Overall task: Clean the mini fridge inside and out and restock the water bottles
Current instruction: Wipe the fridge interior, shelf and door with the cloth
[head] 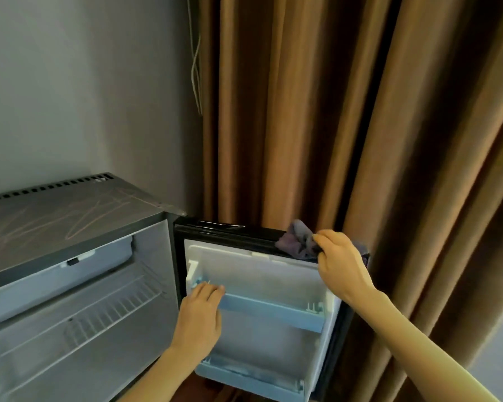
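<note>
The mini fridge (70, 216) stands against a grey wall (70, 82) with its door (259, 274) swung wide open to the right, in front of a brown curtain (331, 111). Its dark top is scuffed with pale looping scratches and has a row of vent slots along the back. Inside are a pale freezer tray (55, 282) and a white wire rack (99, 323), with no bottles in view. The door's white liner carries an upper shelf (273, 310) and a lower shelf (253, 381), both light blue. The right hand (341, 262) grips a bunched purple-grey cloth (298, 240) on the door's black top edge, near its outer corner. The left hand (199, 317) rests with fingers laid fairly flat on the upper shelf's left end, holding nothing.
</note>
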The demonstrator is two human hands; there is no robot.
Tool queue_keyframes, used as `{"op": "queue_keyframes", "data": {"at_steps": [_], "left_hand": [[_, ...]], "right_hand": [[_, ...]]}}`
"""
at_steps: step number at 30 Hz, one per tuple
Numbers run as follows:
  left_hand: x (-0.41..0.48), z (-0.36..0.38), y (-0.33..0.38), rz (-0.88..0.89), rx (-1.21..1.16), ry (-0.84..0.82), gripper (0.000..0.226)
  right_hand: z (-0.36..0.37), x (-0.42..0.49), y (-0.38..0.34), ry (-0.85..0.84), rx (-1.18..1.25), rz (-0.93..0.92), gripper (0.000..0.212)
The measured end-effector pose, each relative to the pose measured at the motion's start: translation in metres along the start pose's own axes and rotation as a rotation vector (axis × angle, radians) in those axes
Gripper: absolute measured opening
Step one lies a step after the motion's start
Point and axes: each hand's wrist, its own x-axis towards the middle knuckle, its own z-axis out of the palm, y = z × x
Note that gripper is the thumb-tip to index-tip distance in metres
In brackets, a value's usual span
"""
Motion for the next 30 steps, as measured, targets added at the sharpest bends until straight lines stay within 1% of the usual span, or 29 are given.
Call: {"op": "queue_keyframes", "data": {"at_steps": [1, 3, 6, 8, 9, 12, 14, 19, 24, 27, 30], "left_hand": [[-0.001, 0.000, -0.002, 0.005, -0.010, -0.005, 0.046], [-0.001, -0.002, -0.005, 0.006, -0.022, -0.018, 0.045], [-0.001, -0.004, -0.004, -0.002, -0.023, -0.024, 0.046], [-0.002, -0.006, -0.002, 0.000, -0.010, -0.014, 0.048], [-0.002, -0.007, -0.002, 0.003, 0.003, -0.010, 0.049], [-0.002, -0.006, -0.002, 0.002, 0.024, 0.000, 0.050], [-0.002, -0.003, -0.002, -0.002, 0.033, 0.013, 0.049], [-0.003, -0.001, 0.001, -0.014, 0.025, 0.053, 0.049], [-0.006, -0.004, -0.003, 0.005, -0.008, 0.076, 0.051], [-0.007, -0.001, -0.002, -0.016, -0.057, 0.106, 0.049], [-0.006, 0.004, -0.003, -0.001, -0.076, 0.135, 0.035]], "right_hand": [[-0.006, 0.004, -0.015, -0.036, -0.040, -0.039, 0.018], [-0.004, 0.018, -0.032, -0.027, -0.167, -0.114, 0.019], [0.009, 0.037, -0.053, -0.133, -0.103, -0.105, 0.024], [0.016, 0.043, -0.065, -0.208, -0.196, -0.094, 0.029], [0.015, 0.044, -0.066, -0.218, -0.207, -0.067, 0.029], [0.006, 0.040, -0.052, -0.188, -0.168, 0.062, 0.025], [-0.002, 0.031, -0.031, -0.180, -0.163, 0.104, 0.021], [-0.026, 0.015, 0.009, -0.313, -0.212, 0.080, 0.020], [-0.043, 0.032, -0.001, -0.479, -0.269, 0.038, 0.025], [-0.042, 0.036, -0.011, -0.494, -0.275, 0.015, 0.023], [-0.035, 0.041, -0.020, -0.440, -0.108, 0.069, 0.024]]}}
